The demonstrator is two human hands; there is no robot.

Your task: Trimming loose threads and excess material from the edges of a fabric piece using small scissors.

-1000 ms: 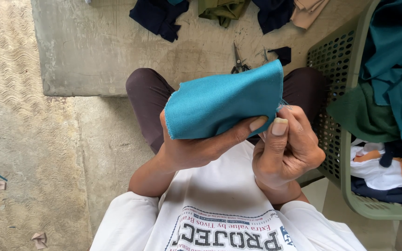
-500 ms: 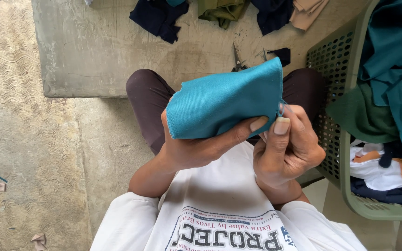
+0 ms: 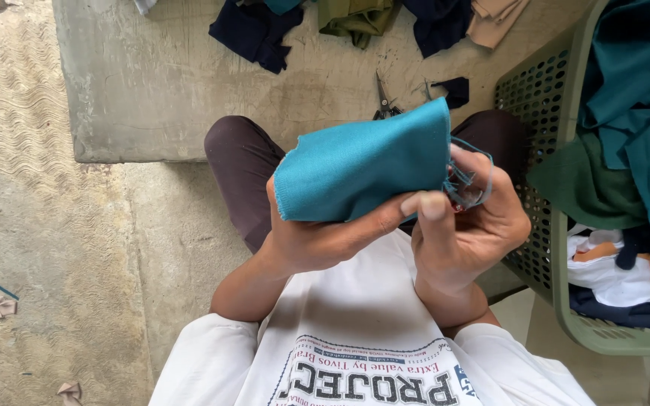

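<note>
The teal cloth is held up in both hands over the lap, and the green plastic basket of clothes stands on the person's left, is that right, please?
Not quite: the head view shows the green plastic basket on the person's right, not left. The teal cloth is indeed held by the left hand and right hand over the lap.

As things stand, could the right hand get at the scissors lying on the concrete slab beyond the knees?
Probably not at once: the right hand is pinching the teal cloth's edge, and that cloth hides part of the scissors. The bare slab around them looks unobstructed.
</note>
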